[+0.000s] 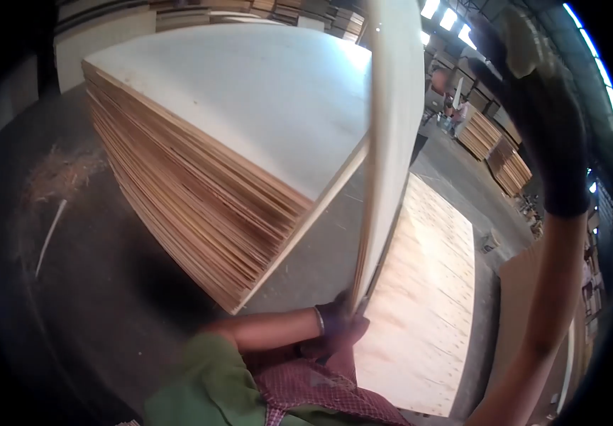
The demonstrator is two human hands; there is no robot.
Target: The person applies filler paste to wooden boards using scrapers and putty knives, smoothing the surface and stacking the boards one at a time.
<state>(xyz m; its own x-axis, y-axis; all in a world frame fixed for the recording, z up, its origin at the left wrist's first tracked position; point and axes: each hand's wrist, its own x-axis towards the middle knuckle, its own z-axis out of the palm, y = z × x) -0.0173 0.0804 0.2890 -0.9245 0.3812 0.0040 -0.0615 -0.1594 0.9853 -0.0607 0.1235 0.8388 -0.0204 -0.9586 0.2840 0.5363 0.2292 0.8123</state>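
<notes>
A plywood sheet [396,121] stands tipped up on edge in front of me, running from the top of the view down to my waist. My left hand [338,325], in a dark glove, grips its near lower end. To the right, my right hand [537,106] is raised high and apart from the sheet. That glove is dark, with a pale patch near the fingers, and the fingers are spread but blurred. Left of the upright sheet is a thick stack of plywood [200,170] with a pale, smooth top face.
Another plywood panel [427,298] with rows of small dark marks lies low on the right. A brown board [526,298] is beside my right arm. Wood scraps [62,174] and a thin strip [51,238] lie on the floor. Farther back are more stacks [494,153] and a person [457,110].
</notes>
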